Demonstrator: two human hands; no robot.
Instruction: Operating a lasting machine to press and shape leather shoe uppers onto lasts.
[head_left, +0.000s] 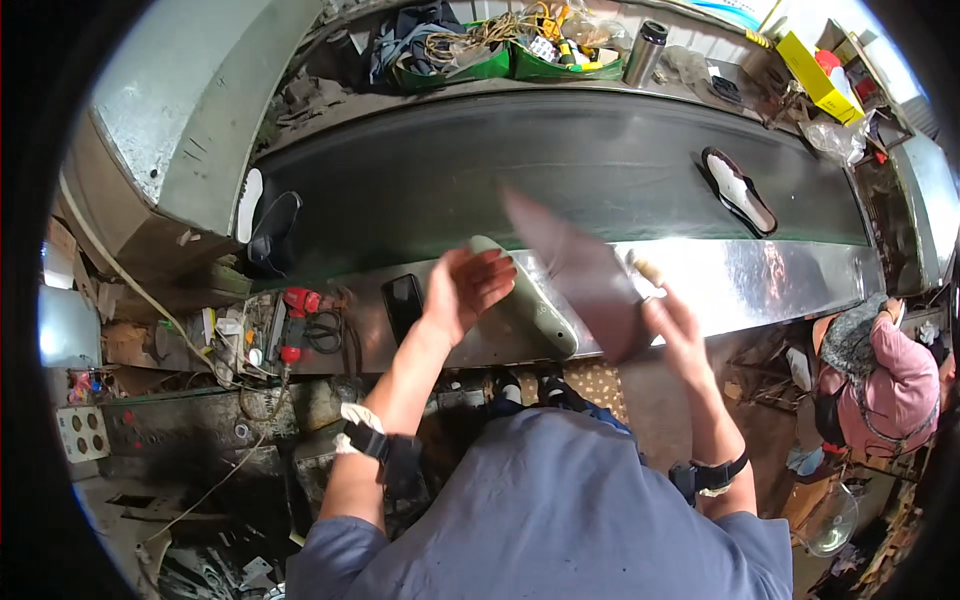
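Note:
A dark brown piece [585, 283], seemingly a leather shoe upper, is smeared by motion above the metal ledge. My right hand [678, 332] is closed at its right end; the thumb and fingers are partly blurred. A small tan, rounded bit and a white bit show beside these fingers, too unclear to name. Just left of the upper, a green shoe last [540, 312] slants across the ledge. My left hand [468, 290] is beside the last, fingers stretched and slightly bent, overlapping its left edge. Whether the fingers touch it I cannot tell.
A black phone [402, 303] lies on the metal ledge [790, 270]. Beyond runs a dark conveyor belt [420, 170] with a shoe [738, 190] at right and shoe parts [272, 228] at left. A red power tool [296, 320] is left; another person [885, 395] sits right.

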